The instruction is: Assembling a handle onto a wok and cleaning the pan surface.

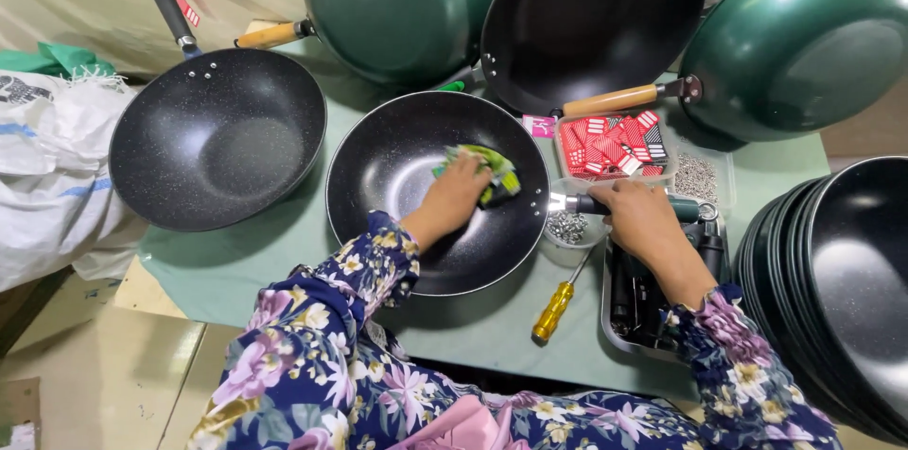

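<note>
Floral sleeves; left hand [461,193] presses green cloth [492,171] into speckled wok [397,166].

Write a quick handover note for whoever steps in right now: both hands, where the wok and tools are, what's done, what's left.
Left hand: pressing a green cloth inside the black wok at the middle of the green table.
Right hand: gripping that wok's dark handle.
Nearby: yellow-handled screwdriver, small bowl of screws, metal tray of handles, stacked woks at right.
Done: handle is on the wok.
Left: whether the inside is fully wiped cannot be told; the stacked woks show no handles.
</note>
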